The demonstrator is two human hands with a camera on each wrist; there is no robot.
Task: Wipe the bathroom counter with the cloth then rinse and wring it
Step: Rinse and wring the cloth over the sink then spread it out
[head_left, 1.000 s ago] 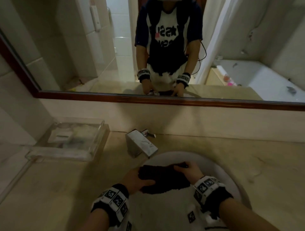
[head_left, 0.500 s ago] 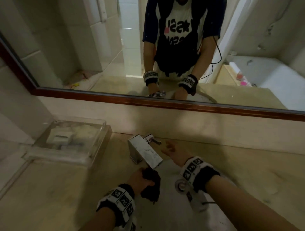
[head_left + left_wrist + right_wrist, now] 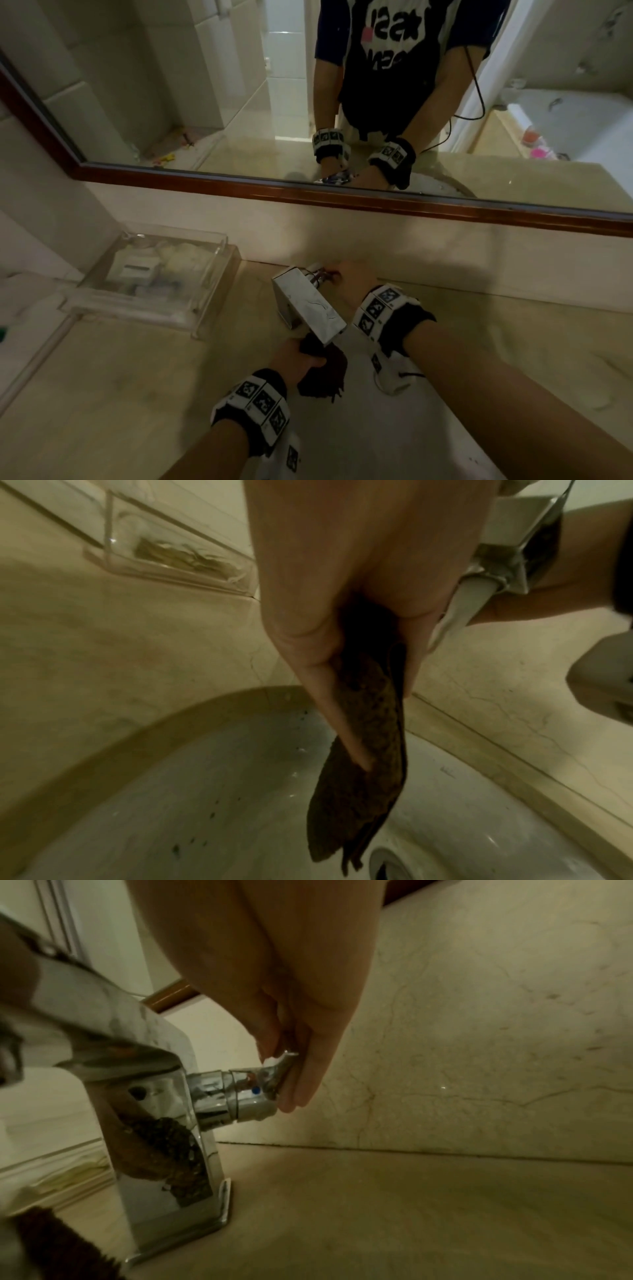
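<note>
A dark brown cloth (image 3: 323, 373) hangs bunched from my left hand (image 3: 298, 359), just under the spout of the square chrome faucet (image 3: 308, 305) and over the white sink (image 3: 359, 428). In the left wrist view my thumb and fingers grip the cloth (image 3: 363, 750), which dangles toward the drain (image 3: 387, 864). A pale streak runs down from the spout; I cannot tell whether it is water. My right hand (image 3: 352, 277) is at the faucet's right side. There its fingers (image 3: 301, 1074) pinch the small lever of the faucet handle (image 3: 253, 1093).
A clear plastic tray (image 3: 154, 277) holding small toiletries stands on the beige stone counter (image 3: 102, 394) left of the faucet. Behind the faucet a low stone backsplash rises to a wood-framed mirror (image 3: 205, 85). Dark specks dot the sink wall (image 3: 205, 791).
My right hand has let go of the cloth and gone up to the faucet handle. The left hand has bunched the cloth and carried it under the spout.
</note>
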